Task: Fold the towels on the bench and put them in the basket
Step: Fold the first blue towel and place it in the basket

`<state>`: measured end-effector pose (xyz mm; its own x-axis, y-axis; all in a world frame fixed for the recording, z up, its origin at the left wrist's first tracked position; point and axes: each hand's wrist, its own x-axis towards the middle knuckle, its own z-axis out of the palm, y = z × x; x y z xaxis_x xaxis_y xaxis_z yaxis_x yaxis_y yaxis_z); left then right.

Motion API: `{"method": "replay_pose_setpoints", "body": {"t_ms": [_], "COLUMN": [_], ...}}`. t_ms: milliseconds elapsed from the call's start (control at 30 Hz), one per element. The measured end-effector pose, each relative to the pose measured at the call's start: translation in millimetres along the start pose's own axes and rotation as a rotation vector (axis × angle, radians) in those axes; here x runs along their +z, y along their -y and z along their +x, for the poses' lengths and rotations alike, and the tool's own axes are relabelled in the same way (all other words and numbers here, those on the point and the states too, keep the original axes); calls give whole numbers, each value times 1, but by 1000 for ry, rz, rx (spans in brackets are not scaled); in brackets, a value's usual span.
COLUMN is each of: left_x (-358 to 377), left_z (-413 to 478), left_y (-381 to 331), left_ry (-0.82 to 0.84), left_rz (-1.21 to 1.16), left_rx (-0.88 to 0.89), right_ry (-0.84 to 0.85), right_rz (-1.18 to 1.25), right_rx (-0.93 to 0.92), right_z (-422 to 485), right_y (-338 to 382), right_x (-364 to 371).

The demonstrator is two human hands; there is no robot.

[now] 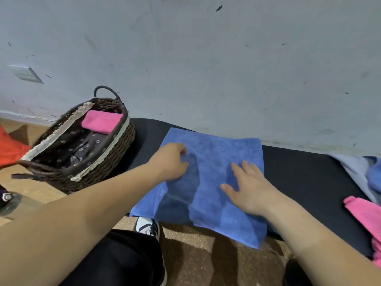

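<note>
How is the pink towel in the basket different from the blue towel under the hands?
The pink towel is folded into a small thick block; the blue towel lies spread out flat. The pink towel sits inside the basket; the blue towel is on the bench, its near edge hanging over. Nothing touches the pink towel; the left hand and the right hand rest on the blue towel.

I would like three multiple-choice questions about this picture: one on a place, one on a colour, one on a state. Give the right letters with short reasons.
1. Where is the basket?
A. at the left end of the bench
B. at the right end
C. on the person's lap

2. What colour is the towel inside it?
A. pink
B. green
C. white

3. How is the right hand?
A. gripping a corner
B. flat and open
C. raised above the towel

Answers: 1 A, it stands left of the blue towel; 2 A, a folded pink towel lies inside; 3 B, its fingers are spread on the cloth.
</note>
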<state>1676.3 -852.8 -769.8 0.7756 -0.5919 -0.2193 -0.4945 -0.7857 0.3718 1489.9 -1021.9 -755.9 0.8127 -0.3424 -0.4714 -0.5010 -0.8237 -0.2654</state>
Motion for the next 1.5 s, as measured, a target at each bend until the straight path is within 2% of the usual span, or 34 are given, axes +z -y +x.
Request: {"method": "replay_pose_setpoints", "body": {"t_ms": [100,233,367,467,533,667,733,933,1167,1333,1500], "left_x": [11,16,24,26,24,18,18,30,20,13,11], "left_z": [-17,-28,-41,-49,-53,-60,-59,-48,-40,-33,-30], "left_y": [-2,-19,-40,-38,-30,-26,-29,-30,-22,-13,-9], "left_ry": [47,42,54,-15,-45,-4,6,107,52,76,179], "left_rz": [69,-16,-183,-171,-122,34,83,-132,-263,-496,-690], "left_rx": [-1,55,144,179,142,-58,-84,-32,37,40,-22], "right_ry": [138,111,139,120,69,6,-9,-269,-352,-271,-235], "right_rz": [-117,-154,-161,-132,-103,-50,-34,97,376,238,145], "right_rx": [0,62,197,264,226,33,-41,-148,-88,-51,48], "right_z": [-5,-21,-36,-43,-42,-26,-14,29,61,92,140], "right_y": [-27,-51,-77,-87,-80,-47,-29,17,31,54,61], "right_x": [16,22,12,5,5,14,17,9,-25,-35,-44]}}
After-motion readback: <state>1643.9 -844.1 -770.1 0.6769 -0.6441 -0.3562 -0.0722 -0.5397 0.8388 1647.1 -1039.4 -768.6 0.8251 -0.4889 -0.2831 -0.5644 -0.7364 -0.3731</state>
